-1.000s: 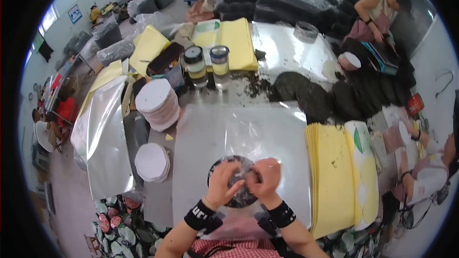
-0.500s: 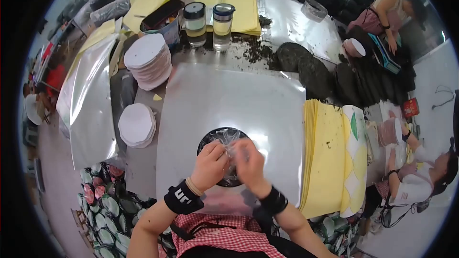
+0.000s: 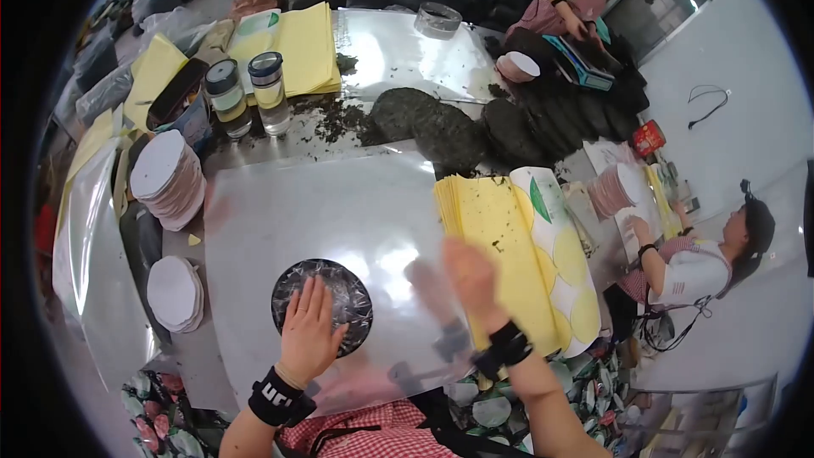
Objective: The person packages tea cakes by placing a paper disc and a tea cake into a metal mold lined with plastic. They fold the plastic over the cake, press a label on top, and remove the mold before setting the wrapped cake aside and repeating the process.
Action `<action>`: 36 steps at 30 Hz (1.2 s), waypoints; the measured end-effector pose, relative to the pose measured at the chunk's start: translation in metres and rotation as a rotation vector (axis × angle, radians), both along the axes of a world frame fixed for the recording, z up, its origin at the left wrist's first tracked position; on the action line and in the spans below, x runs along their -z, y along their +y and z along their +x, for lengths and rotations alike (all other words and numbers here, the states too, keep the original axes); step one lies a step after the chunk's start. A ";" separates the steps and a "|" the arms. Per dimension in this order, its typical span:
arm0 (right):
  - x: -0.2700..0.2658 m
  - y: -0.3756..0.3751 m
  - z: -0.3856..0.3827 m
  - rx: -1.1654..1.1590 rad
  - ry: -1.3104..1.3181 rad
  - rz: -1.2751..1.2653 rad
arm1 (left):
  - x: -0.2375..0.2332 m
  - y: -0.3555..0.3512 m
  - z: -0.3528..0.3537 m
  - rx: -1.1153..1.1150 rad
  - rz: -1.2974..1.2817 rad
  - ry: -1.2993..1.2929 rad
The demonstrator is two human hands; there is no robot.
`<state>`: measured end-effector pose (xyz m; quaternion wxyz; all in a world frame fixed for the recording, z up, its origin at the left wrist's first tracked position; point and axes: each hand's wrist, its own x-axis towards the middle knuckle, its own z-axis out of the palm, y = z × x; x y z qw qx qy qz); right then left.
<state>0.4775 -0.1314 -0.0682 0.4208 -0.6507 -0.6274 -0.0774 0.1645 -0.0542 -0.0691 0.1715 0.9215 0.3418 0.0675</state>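
A dark round tea cake (image 3: 351, 295) in crinkled clear plastic film lies on a smooth, shiny sheet (image 3: 271, 203) in front of me. My left hand (image 3: 309, 335) rests flat on the cake, its fingers stretched out over the film. Away to the right, my right hand (image 3: 471, 278) is in the air near the left edge of a stack of yellow papers (image 3: 513, 267). Motion smears its fingers. Beside that stack lies a white sheet with a green mark (image 3: 547, 203).
Round white paper discs stand in a tall stack (image 3: 170, 182) and a lower pile (image 3: 174, 295) on the left. Two lidded cups (image 3: 269, 97) stand behind. Dark round cakes (image 3: 441, 131) and loose leaf bits lie at the back. Two co-workers (image 3: 695, 259) are on the right.
Both hands were together at the gathered film over the cake. The left now lies flat on it; the right has swung toward the yellow papers. My view has turned right.
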 end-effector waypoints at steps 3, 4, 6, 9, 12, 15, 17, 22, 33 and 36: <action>0.001 -0.011 0.147 0.685 -0.229 -0.360 | -0.002 -0.001 -0.002 0.009 0.013 0.041; 0.025 -0.022 0.193 0.690 -0.314 -0.369 | -0.002 -0.001 -0.001 0.009 0.021 0.045; 0.047 -0.019 0.241 0.683 -0.287 -0.383 | -0.003 0.000 0.000 -0.011 0.038 0.041; 0.039 -0.023 0.275 0.667 -0.102 -0.328 | -0.004 -0.002 -0.001 0.002 0.060 0.060; -0.011 -0.018 0.215 0.623 0.008 -0.300 | -0.005 -0.004 0.000 -0.014 0.062 0.101; -0.043 -0.017 0.018 0.330 0.213 -0.259 | -0.004 -0.006 -0.003 -0.028 0.060 0.065; -0.024 -0.035 -0.084 0.028 0.208 -0.187 | 0.001 -0.005 -0.003 -0.017 0.125 0.019; 0.000 -0.027 -0.158 -0.423 0.121 -0.262 | 0.022 -0.007 -0.010 0.011 -0.111 -0.202; 0.015 0.052 -0.161 -0.649 0.393 -0.357 | -0.004 0.001 -0.031 -0.084 -0.458 -0.606; 0.012 0.047 -0.170 -0.672 -0.154 -0.407 | 0.016 0.002 -0.078 -0.325 -0.662 -1.004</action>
